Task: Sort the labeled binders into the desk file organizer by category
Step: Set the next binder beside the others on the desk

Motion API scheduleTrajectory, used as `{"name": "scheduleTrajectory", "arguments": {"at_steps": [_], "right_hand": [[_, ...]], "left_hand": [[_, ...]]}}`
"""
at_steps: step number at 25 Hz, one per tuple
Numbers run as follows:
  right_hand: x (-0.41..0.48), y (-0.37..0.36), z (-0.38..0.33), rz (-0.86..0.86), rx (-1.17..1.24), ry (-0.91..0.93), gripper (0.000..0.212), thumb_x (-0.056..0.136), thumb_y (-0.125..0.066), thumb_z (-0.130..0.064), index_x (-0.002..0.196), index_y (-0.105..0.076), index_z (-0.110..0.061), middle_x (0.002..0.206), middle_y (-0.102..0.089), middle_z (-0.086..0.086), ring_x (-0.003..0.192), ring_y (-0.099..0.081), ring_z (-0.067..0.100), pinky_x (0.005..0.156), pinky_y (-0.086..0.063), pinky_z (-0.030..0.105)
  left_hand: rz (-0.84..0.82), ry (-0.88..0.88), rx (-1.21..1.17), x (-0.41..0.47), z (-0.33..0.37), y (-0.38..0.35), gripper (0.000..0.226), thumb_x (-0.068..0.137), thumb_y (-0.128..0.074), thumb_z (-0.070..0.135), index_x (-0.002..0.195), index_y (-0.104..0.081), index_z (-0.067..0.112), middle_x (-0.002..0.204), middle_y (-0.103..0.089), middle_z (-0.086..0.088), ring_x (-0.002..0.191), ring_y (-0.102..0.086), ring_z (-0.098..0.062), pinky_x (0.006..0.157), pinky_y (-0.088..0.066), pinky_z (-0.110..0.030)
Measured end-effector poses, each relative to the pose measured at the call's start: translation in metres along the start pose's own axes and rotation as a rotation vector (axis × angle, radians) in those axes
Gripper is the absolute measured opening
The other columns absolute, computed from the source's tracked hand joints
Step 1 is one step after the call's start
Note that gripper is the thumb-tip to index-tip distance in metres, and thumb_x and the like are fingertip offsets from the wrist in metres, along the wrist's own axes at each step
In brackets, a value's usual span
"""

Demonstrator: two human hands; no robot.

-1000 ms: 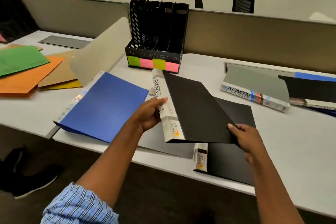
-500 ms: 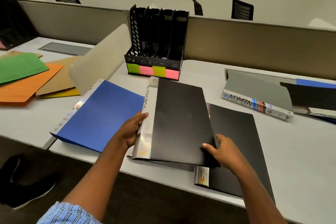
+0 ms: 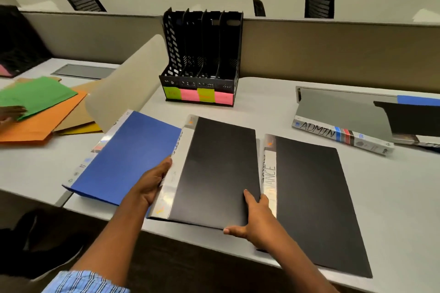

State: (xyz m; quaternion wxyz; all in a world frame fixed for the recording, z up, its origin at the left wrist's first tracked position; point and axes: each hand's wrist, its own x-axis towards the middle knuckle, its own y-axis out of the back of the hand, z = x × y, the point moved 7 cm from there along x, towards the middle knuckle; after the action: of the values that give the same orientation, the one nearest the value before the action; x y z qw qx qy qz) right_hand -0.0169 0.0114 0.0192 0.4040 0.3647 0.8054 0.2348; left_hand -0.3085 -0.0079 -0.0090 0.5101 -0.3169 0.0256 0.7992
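A black binder (image 3: 214, 169) with a silver spine lies flat near the desk's front edge. My left hand (image 3: 152, 181) grips its spine side. My right hand (image 3: 252, 219) holds its lower right corner, thumb under the front edge. Right of it lies a second black binder (image 3: 316, 197) whose spine reads FINANCE. A blue binder (image 3: 126, 157) lies to the left, partly under the first. A grey binder (image 3: 342, 121) labeled ADMIN sits at the right. The black file organizer (image 3: 202, 54) stands at the back with green and pink sticky labels on its front.
Green, orange and brown folders (image 3: 40, 112) are spread at the left, with another person's hand (image 3: 9, 112) on them. A curved beige divider panel (image 3: 128, 83) rises left of the organizer. More binders (image 3: 416, 116) are stacked at the far right. A partition wall runs behind the desk.
The black binder was tilted up in both hands and now lies flat on the desk, shifted left off the second black binder, whose FINANCE spine now shows.
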Motion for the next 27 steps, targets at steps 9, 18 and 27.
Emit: {"name": "scheduleTrajectory", "arguments": {"at_steps": [9, 18, 27], "right_hand": [[0.000, -0.027, -0.008, 0.045, -0.132, -0.190, 0.127, 0.059, -0.078, -0.065, 0.153, -0.002, -0.024, 0.154, -0.004, 0.018, 0.141, -0.024, 0.035, 0.114, -0.030, 0.042], [0.002, -0.065, -0.011, 0.232, -0.238, -0.265, 0.096, 0.075, -0.072, -0.054, 0.150, -0.020, -0.025, 0.158, 0.006, 0.020, 0.145, -0.007, 0.041, 0.117, -0.015, 0.048], [0.000, -0.092, -0.014, 0.234, -0.305, -0.225, 0.078, 0.096, -0.052, -0.038, 0.154, -0.003, -0.018, 0.159, 0.007, 0.021, 0.146, 0.006, 0.042, 0.119, -0.005, 0.049]], "left_hand": [[0.101, -0.325, 0.704, 0.016, 0.014, -0.011, 0.027, 0.088, -0.064, 0.029, 0.110, -0.066, 0.014, 0.098, -0.070, -0.009, 0.080, -0.068, -0.023, 0.062, -0.052, -0.021], [0.113, -0.448, 0.813, 0.014, 0.005, 0.000, 0.019, 0.088, -0.064, 0.014, 0.100, -0.067, 0.000, 0.097, -0.069, -0.015, 0.084, -0.068, -0.026, 0.071, -0.055, -0.031], [0.163, -0.437, 0.955, 0.017, 0.004, -0.009, 0.031, 0.088, -0.064, 0.020, 0.105, -0.060, -0.006, 0.107, -0.059, -0.025, 0.098, -0.059, -0.039, 0.088, -0.050, -0.048]]}}
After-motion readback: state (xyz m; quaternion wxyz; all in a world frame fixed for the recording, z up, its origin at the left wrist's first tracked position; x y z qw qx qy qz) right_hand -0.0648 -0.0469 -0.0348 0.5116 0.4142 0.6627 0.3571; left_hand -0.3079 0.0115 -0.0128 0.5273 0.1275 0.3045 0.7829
